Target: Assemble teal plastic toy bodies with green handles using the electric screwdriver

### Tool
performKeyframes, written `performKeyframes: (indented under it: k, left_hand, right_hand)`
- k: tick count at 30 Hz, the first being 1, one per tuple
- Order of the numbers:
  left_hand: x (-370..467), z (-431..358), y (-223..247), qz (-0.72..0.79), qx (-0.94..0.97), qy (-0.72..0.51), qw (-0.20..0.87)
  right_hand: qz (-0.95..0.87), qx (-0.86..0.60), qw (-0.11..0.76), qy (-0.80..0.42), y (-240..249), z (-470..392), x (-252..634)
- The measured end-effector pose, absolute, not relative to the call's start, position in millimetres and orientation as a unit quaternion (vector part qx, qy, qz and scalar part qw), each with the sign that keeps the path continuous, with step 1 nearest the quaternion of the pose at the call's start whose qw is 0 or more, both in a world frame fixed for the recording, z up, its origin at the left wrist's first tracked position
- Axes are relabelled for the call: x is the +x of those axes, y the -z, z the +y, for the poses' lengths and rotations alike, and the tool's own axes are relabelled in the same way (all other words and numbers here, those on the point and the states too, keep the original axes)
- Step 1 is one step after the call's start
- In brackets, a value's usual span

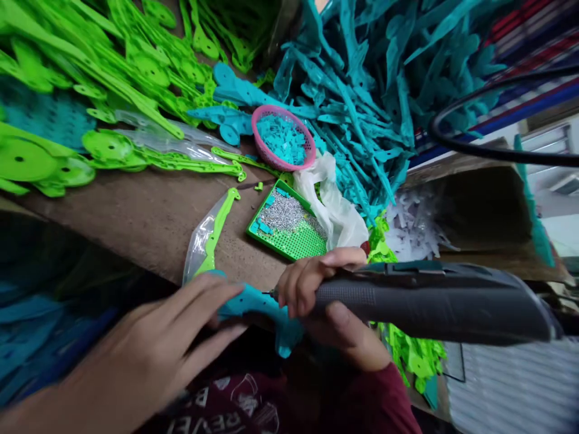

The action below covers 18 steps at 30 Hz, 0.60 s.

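My right hand point(316, 289) is wrapped round the front of a dark electric screwdriver point(434, 301), which points left. Its thin bit reaches a teal plastic part point(257, 304) near the table's front edge. My left hand point(181, 331) lies over the left end of that part, gripping it between the fingers and thumb. Just behind, a lime green piece joined to a clear blade-like piece point(199, 247) rests on the brown table point(149, 223). A green perforated tray point(298, 238) with many small silver screws and a few teal bits sits behind the screwdriver.
A pink basket point(283, 138) of small teal pieces stands beyond the tray, beside a white plastic bag point(335, 205). Lime parts point(108, 66) are heaped at the back left, teal parts point(353, 102) at the back right. A black cable point(488, 154) loops at the right.
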<state>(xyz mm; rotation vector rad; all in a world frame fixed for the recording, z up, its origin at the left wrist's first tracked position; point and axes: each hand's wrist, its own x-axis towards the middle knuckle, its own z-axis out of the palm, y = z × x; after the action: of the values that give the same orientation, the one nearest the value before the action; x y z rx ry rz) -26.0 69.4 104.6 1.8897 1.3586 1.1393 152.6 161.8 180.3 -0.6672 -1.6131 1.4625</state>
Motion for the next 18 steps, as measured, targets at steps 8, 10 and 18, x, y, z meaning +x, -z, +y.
performKeyframes:
  k: [8,10,18]
  left_hand:
    - [11,231,-98,0.346,0.894,-0.267,0.096]
    - [14,244,-89,0.369,0.898,-0.236,0.040]
    - [32,124,-93,0.296,0.883,-0.363,0.009]
  right_hand:
    - [-0.623,-0.198,0.638,-0.407,-175,218,169]
    - [-0.582,-0.259,0.663,-0.394,-164,228,181]
    - [-0.531,-0.338,0.580,-0.518,-87,230,196]
